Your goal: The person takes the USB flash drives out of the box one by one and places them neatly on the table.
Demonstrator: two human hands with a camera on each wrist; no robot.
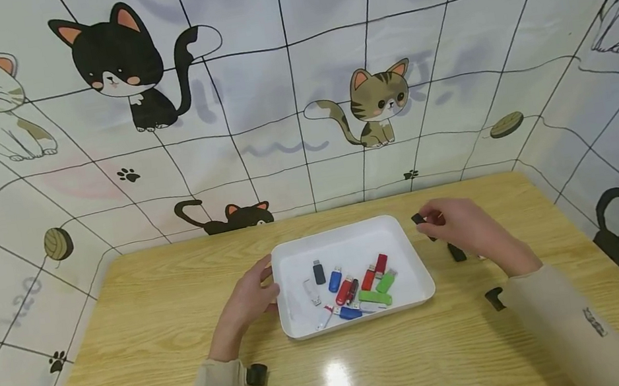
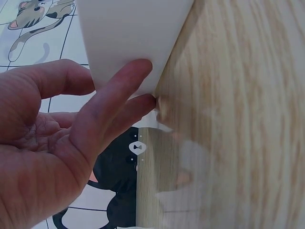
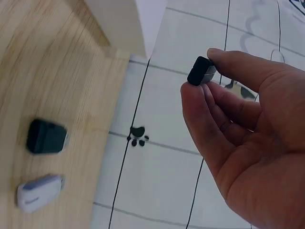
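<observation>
A white tray (image 1: pixel 301 336) holds several USB sticks in red, blue, green, white and black. My left hand (image 1: pixel 248 295) is at its left side, fingertips against the outer wall; in the left wrist view relaxed fingers (image 2: pixel 126 86) touch the white wall (image 2: pixel 124 33). To the right of the tray my right hand (image 1: pixel 461 224) pinches a black USB stick (image 1: pixel 418 219) between thumb and fingers. The right wrist view shows this USB stick (image 3: pixel 199 71) held at the fingertips, with part of it hidden by them.
Under the right forearm, a black USB stick (image 3: pixel 45 136) and a white one (image 3: pixel 40 193) lie on the wooden table (image 1: pixel 147 351). A cloth wall (image 1: pixel 259 94) printed with cats rises behind the table's far edge and along both sides.
</observation>
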